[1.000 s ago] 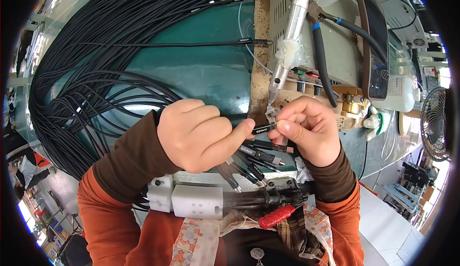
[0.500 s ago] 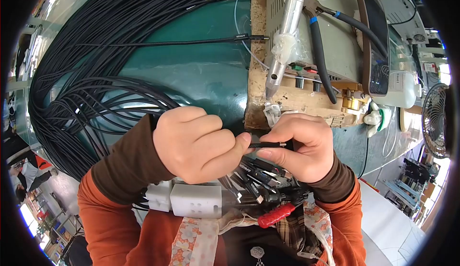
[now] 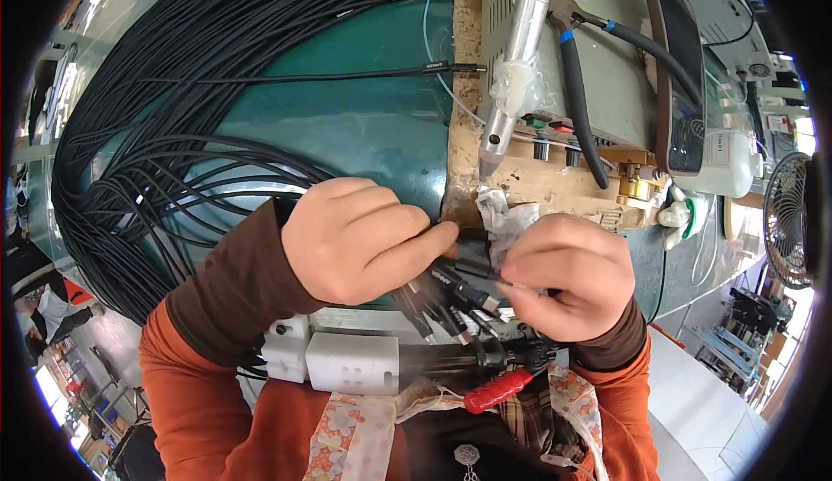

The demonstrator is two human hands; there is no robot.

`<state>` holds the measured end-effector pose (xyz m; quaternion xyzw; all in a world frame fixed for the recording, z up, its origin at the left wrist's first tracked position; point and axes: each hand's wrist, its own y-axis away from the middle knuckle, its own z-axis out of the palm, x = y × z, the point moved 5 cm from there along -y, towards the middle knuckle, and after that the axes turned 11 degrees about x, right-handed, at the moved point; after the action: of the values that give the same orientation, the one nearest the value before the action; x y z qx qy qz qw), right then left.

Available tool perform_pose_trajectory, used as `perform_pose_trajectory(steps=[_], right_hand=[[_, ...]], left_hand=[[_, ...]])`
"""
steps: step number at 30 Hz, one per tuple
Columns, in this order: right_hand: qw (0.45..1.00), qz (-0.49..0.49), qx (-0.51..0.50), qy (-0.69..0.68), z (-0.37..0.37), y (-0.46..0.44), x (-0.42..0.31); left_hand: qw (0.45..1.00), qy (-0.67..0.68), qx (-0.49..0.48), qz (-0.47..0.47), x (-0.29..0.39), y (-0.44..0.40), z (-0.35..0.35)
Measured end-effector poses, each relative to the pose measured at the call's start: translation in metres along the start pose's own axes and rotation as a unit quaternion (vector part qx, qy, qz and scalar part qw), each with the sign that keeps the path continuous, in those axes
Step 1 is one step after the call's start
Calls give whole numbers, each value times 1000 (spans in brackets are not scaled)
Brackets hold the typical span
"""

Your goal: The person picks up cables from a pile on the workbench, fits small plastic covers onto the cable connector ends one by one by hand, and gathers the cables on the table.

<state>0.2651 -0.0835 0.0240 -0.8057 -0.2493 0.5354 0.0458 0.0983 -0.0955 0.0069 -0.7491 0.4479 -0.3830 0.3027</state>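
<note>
Between my hands a black cable connector [image 3: 474, 268] shows, slightly blurred. My left hand [image 3: 364, 243] is closed around black cables, its thumb and forefinger at the connector's left end. Thumb and forefinger of my right hand [image 3: 568, 277] pinch the connector's right end. Several more cable ends [image 3: 451, 308] with metal plugs fan out below my left hand. Just above my right hand lies a crumpled white tissue [image 3: 507, 221], under the tip of a silver dispensing tool [image 3: 503, 130].
A large bundle of black cables [image 3: 156, 100] spreads over the green mat [image 3: 347, 134]. Pliers [image 3: 579, 91] rest on a grey metal box [image 3: 614, 91]. A white block [image 3: 354, 363] and red handle [image 3: 498, 391] are near my body. A fan [image 3: 787, 221] stands at right.
My right hand has moved right and down, off the tissue. The connector first showed its printed label, then its metal plug; now it tilts down to the right. My left hand has shifted only slightly.
</note>
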Motion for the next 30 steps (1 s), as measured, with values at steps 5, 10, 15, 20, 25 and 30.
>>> perform_pose_trajectory(steps=[5, 10, 15, 20, 25, 30], right_hand=[[998, 46, -18, -23, -3, 3, 4], [908, 378, 34, -180, 4, 12, 34], [856, 429, 60, -281, 12, 13, 47], [856, 405, 116, -301, 10, 14, 51], [849, 396, 131, -325, 11, 13, 48], [835, 408, 120, -349, 10, 17, 47]], left_hand=[[998, -43, -40, -7, 4, 3, 1], [988, -131, -74, -17, 2, 1, 2], [976, -204, -79, -12, 0, 3, 10], [967, -236, -84, -33, -2, 1, 12], [968, -240, -66, -32, -2, 0, 8], [973, -219, -73, -23, 0, 1, 6]])
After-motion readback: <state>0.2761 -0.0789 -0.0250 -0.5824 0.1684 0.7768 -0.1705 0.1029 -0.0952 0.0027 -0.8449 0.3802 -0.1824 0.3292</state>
